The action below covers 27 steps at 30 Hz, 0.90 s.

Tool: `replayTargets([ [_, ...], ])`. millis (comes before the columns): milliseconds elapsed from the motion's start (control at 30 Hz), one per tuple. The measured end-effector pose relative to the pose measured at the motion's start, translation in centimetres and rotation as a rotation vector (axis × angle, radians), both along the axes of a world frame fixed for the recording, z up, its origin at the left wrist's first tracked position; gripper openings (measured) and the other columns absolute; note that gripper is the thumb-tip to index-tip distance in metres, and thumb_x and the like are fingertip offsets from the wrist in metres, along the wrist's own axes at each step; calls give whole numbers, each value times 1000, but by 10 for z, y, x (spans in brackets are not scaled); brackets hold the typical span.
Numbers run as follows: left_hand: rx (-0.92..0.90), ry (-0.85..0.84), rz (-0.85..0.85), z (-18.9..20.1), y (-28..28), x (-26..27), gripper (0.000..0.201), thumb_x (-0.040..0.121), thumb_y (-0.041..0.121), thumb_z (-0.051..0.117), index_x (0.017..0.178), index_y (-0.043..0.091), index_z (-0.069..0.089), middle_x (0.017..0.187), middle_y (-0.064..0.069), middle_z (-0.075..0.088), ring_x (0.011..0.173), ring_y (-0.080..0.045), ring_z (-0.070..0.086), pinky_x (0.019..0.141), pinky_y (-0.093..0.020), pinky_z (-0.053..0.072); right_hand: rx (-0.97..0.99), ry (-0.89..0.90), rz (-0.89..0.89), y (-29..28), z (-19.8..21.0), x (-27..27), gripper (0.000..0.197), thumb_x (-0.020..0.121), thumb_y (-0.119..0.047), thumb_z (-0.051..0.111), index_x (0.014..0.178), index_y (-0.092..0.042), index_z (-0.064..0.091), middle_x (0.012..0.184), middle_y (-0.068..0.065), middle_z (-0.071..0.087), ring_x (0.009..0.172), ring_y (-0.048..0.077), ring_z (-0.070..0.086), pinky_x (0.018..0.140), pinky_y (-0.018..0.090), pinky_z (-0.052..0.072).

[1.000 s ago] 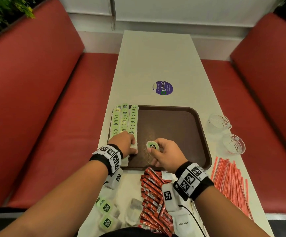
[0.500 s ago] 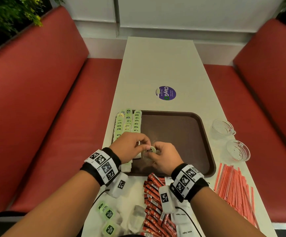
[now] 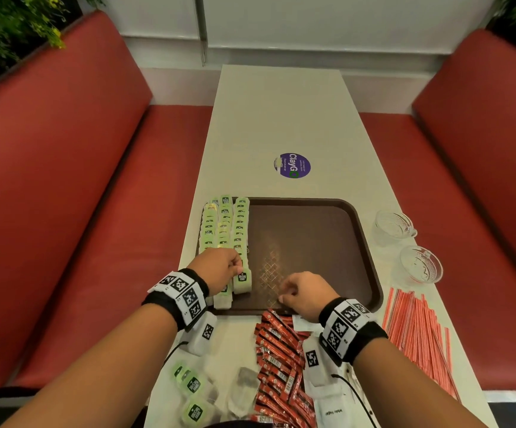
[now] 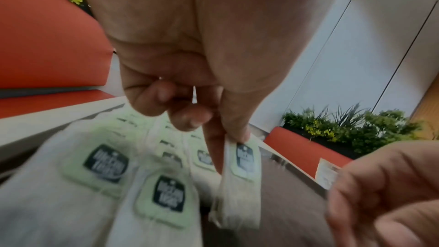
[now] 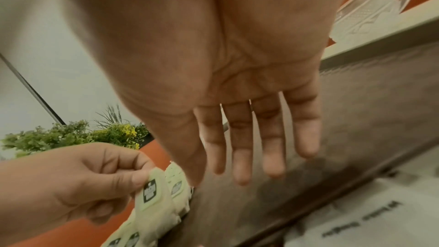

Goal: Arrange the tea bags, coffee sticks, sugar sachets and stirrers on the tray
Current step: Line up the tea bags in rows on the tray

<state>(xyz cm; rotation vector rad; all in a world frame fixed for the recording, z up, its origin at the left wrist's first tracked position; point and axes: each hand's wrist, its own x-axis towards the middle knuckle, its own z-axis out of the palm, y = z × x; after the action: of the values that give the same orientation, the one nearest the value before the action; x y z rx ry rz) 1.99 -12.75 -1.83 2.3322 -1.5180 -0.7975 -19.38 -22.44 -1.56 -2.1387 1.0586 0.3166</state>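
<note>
A brown tray (image 3: pixel 327 217) lies mid-table with three rows of green-labelled tea bags (image 3: pixel 224 225) along its left side. My left hand (image 3: pixel 238 268) pinches one tea bag (image 3: pixel 242 281) by its top edge at the near end of the right row. The left wrist view shows thumb and forefinger on that tea bag (image 4: pixel 242 166). My right hand (image 3: pixel 284 296) hovers over the tray's near edge and holds nothing; in the right wrist view the right hand (image 5: pixel 240 176) has its fingers straight. Red coffee sticks (image 3: pixel 278 359), white sugar sachets (image 3: pixel 333 409), striped stirrers (image 3: pixel 417 335) and loose tea bags (image 3: pixel 195 393) lie off the tray.
Two glass cups (image 3: pixel 394 225) (image 3: pixel 420 267) stand right of the tray. A purple round sticker (image 3: pixel 292 165) is on the table beyond it. Red bench seats (image 3: pixel 96 211) flank the narrow table on both sides.
The tea bag that my right hand held has passed to my left hand, which now holds it at the right row's near end. My right hand has drawn back toward me, empty.
</note>
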Motion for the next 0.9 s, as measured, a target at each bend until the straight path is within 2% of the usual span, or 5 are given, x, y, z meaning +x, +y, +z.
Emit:
replayTargets([
  [267,32,-147,132,-7,-21,2,20,91,43,64,98,26,59,91,6,62,86,-17,60,77,-34,51,-15,243,181,4,5,5,22,97,-18,59,112,-24,75,124,-2,68,114,20,63,102,34,50],
  [400,132,-282,76,-7,-30,-19,37,89,57,58,101,22,53,89,4,60,82,-18,59,71,-33,51,-53,254,179,7,4,5,21,97,-21,57,110,-22,74,118,0,69,112,23,64,95,33,52],
  [500,220,-332,63,-13,-34,-29,41,86,52,63,108,19,55,85,2,54,79,-21,56,64,-31,44,-94,240,199,12,4,1,22,97,-20,56,108,-20,75,113,0,71,106,22,67,94,35,54],
  [700,173,-300,58,-3,-27,-26,40,89,56,58,105,19,53,88,1,59,80,-20,58,67,-32,48,-131,182,206,19,6,-7,10,91,-31,59,94,-24,65,104,0,70,96,22,65,81,32,53],
  [900,-21,-132,-41,28,25,-24,23,90,53,59,93,30,57,81,10,61,76,-10,56,63,-29,39,-218,7,374,53,19,0,39,85,-47,69,118,-25,63,114,-1,58,111,19,50,95,38,47],
])
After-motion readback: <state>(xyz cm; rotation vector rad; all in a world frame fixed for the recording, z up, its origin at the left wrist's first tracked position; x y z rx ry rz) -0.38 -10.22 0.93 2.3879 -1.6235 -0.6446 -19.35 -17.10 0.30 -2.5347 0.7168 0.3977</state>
